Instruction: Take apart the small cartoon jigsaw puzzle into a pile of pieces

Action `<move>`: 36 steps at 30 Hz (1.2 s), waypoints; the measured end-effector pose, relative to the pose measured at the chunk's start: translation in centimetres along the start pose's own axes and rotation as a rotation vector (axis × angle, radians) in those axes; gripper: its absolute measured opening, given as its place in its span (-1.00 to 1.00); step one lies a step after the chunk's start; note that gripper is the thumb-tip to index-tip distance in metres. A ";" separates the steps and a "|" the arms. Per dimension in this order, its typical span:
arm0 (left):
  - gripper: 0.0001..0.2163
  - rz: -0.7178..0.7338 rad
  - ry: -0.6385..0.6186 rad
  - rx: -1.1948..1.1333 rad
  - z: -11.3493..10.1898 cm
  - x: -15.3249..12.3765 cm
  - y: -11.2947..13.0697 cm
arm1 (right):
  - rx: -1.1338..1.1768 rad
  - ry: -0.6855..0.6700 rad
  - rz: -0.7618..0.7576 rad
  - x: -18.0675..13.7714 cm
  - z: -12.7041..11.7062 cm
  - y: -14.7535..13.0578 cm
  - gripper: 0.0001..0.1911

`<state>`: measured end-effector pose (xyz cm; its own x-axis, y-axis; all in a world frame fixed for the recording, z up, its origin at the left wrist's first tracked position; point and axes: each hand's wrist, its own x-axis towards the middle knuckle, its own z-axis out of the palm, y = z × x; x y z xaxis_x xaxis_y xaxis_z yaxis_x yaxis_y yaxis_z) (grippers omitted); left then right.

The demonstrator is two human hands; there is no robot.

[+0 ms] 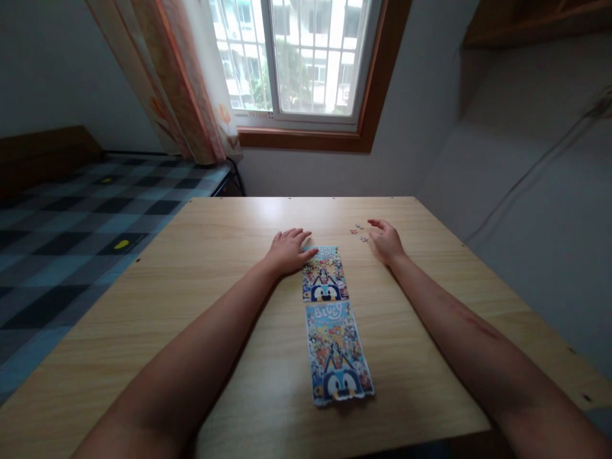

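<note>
A partly assembled jigsaw puzzle [325, 290] with a blue cartoon dog lies on the wooden table, a gap showing in its middle. Just below it is a paper picture [338, 357] of the same design, its bottom edge torn. My left hand [291, 250] rests with fingers spread at the puzzle's upper left, the thumb over its edge. Beside several loose puzzle pieces [358, 232], my right hand [385, 241] is closed with curled fingers. What it holds, if anything, is hidden.
The wooden table [229, 223] reaches toward a barred window [315, 64]. On the left stands a bed with a checked sheet [143, 207], below an orange curtain [186, 83]. A cable [530, 169] runs along the right wall, under a wooden shelf [535, 29].
</note>
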<state>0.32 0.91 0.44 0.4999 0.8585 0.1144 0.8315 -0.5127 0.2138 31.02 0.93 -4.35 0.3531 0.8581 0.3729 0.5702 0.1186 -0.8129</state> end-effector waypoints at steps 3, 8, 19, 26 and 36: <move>-0.48 -0.017 0.056 -0.044 0.1 0.2 0.0 | -0.059 -0.022 -0.041 -0.3 -0.7 -0.7 -0.57; -0.60 -0.010 0.199 -0.168 0.2 0.5 -0.2 | -0.258 -0.056 -0.214 -0.7 -1.4 -1.5 -0.64; -0.66 -0.089 0.365 -0.370 0.1 0.7 -0.9 | -0.488 -0.126 -0.319 -2.0 -1.8 -3.0 -0.57; -0.68 -0.131 0.391 -0.418 0.2 0.8 -1.3 | -0.572 -0.167 -0.289 -2.4 -1.9 -3.3 -0.58; -0.64 -0.082 0.314 -0.364 0.5 1.1 -1.5 | -0.592 -0.196 -0.256 -2.5 -1.9 -3.8 -0.59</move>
<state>-0.29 2.66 -0.25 0.2927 0.8864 0.3586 0.6984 -0.4544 0.5530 29.34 -2.60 -1.32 0.0431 0.9207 0.3880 0.9481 0.0847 -0.3064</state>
